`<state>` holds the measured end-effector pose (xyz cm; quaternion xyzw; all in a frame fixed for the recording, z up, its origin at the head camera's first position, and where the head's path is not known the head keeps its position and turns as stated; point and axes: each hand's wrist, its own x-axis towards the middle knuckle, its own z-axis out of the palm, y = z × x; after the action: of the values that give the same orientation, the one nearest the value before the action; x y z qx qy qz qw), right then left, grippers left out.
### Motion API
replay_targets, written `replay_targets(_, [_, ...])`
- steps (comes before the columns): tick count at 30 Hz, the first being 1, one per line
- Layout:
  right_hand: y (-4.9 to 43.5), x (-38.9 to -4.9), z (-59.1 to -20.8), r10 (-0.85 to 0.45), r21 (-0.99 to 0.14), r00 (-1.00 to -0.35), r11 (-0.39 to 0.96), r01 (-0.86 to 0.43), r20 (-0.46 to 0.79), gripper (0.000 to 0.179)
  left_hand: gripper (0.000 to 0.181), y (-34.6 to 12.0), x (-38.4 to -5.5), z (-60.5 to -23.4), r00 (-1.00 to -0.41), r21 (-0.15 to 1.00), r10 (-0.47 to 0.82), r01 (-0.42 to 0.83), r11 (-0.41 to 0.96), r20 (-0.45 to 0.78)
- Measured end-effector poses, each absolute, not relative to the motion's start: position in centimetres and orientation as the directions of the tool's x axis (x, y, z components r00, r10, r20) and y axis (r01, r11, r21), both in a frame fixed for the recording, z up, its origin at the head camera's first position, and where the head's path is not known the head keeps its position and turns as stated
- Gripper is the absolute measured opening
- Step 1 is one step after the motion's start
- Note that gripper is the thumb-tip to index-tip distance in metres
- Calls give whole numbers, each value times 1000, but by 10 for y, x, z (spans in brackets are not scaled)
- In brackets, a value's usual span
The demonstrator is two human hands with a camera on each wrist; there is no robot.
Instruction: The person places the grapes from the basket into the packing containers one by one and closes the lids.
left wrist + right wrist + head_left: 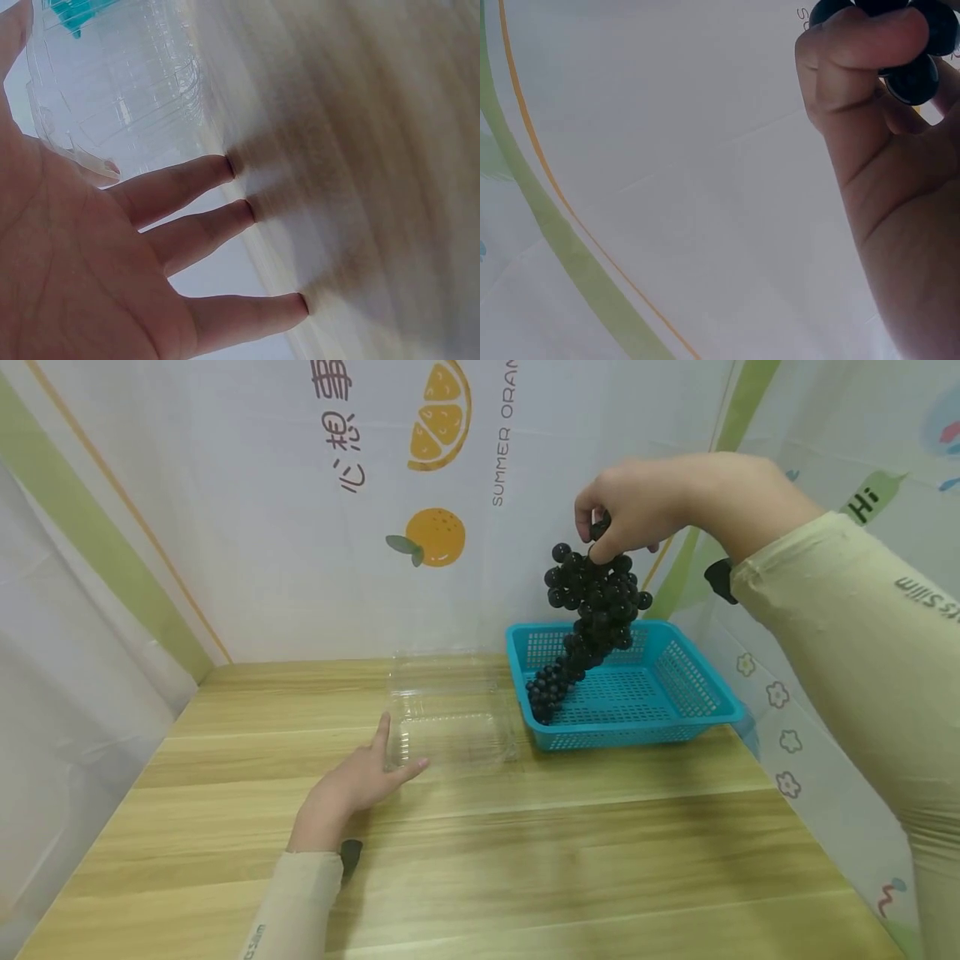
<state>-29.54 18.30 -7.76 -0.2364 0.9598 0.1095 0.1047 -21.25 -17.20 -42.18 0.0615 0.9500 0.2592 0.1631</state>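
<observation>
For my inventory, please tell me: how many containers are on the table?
2: the clear plastic clamshell box beside the left hand, and the blue perforated basket to the box's right. Any nested one might be hidden.

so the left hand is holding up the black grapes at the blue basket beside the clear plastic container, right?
Wrong hand: the head view shows the right hand holding up the black grapes at the blue basket beside the clear plastic container.
</observation>
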Motion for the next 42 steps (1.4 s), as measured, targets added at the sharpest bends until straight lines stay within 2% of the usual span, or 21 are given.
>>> replay_targets(22, [169, -292, -80, -456, 129, -847, 855, -502, -273, 29, 117, -170, -211, -421, -937, 507, 212, 45, 861, -277])
replay_targets(42, [151, -288, -91, -522, 157, -825, 816, -557, -216, 29, 116, -170, -213, -423, -940, 509, 199, 32, 860, -276])
